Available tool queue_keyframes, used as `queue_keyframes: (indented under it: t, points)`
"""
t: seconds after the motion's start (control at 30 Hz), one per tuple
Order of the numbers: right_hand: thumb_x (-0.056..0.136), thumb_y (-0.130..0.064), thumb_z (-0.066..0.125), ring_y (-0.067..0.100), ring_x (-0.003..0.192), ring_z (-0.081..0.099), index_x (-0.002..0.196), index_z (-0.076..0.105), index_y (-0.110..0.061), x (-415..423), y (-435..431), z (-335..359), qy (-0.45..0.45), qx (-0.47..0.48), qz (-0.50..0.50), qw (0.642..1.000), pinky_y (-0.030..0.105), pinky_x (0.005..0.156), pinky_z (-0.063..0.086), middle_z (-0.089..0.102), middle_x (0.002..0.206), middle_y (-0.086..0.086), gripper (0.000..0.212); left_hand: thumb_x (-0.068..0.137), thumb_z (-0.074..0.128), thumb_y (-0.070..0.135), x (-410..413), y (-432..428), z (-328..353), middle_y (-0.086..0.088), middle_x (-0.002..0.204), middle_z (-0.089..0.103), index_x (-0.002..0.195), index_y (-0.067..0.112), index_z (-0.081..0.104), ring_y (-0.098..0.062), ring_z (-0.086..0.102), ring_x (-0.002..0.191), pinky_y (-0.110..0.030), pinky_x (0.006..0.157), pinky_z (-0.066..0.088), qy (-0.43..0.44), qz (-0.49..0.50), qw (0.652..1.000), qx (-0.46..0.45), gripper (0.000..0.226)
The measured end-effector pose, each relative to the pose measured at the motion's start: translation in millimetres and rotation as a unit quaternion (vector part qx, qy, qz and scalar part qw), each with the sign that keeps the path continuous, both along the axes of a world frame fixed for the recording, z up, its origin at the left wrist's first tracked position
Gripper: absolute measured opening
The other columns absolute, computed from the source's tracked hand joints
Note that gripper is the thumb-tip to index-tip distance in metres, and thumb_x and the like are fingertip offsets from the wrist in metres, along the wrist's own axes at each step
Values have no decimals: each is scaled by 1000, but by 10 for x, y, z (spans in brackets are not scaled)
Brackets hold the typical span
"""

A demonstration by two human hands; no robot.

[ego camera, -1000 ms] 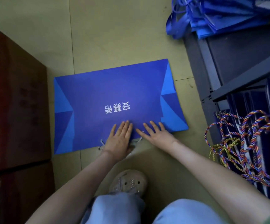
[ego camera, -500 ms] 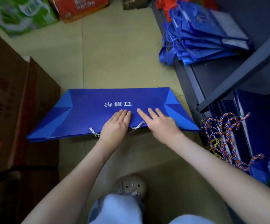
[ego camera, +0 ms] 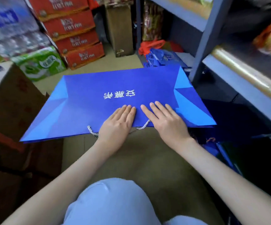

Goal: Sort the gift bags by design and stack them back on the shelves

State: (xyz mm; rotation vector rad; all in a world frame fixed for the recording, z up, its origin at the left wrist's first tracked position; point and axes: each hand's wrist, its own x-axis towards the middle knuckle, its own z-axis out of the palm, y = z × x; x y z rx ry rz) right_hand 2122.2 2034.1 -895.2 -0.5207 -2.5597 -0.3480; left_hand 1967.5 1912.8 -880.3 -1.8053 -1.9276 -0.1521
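Bare forearms — no sleeves, light blue trousers [ego camera: 113, 202] at the knee

Shelf post [ego camera: 201, 39] right, cartons [ego camera: 73, 33] ahead

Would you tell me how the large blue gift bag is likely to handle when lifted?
Folded flat with crisp creases, the blue gift bag is probably stiff and light. Wide and thin, it may sag at unsupported corners. Its rope handle hangs loose and could snag.

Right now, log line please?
left hand: fingers flat on blue gift bag | right hand: same | bag: folded flat, text up
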Motion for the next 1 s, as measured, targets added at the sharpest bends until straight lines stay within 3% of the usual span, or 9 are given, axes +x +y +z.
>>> queue_keyframes:
  t: [0.07,0.2,0.53,0.67,0.8,1.0]
  points:
    - [91,-4,35,31,107,65,129,60,-15,218,-15,-12,20,5,-12,1000,45,85,55,68,116,13,47,91,25,1,210,10,3,-21,110,67,113,-8,64,-34,66,102,-42,85,53,0,-22,1000,-1,45]
    - [102,-5,19,29,105,66,129,61,-18,411,-158,-105,39,24,-23,999,43,85,55,69,113,9,51,79,28,0,417,-149,-60,-23,109,67,113,-9,64,-36,67,99,-46,81,54,0,-33,999,-6,50]
    - [102,-6,29,31,110,63,135,55,-18,376,-442,-113,78,89,-34,992,47,93,50,67,117,11,44,80,31,3,358,-422,33,-18,111,68,115,-5,64,-29,68,99,-36,80,55,-3,-55,998,-1,49]
    - [102,-5,29,34,109,63,134,56,-17,336,-579,-36,94,104,-31,990,48,91,51,67,116,12,43,83,32,4,289,-547,69,-15,112,68,117,-2,64,-25,68,101,-29,90,47,17,-57,998,14,47]
    - [101,-5,31,35,110,62,136,53,-15,343,-688,40,91,110,-30,989,49,92,50,67,117,14,43,96,19,3,261,-609,142,-18,113,67,118,-5,62,-28,67,102,-36,100,32,36,-58,997,31,50]
    - [93,-6,38,35,102,66,130,59,-12,251,-834,111,67,109,-40,991,46,84,54,69,111,14,43,100,13,9,140,-722,207,-15,112,68,119,-3,62,-27,67,102,-34,96,39,20,-66,997,14,54]
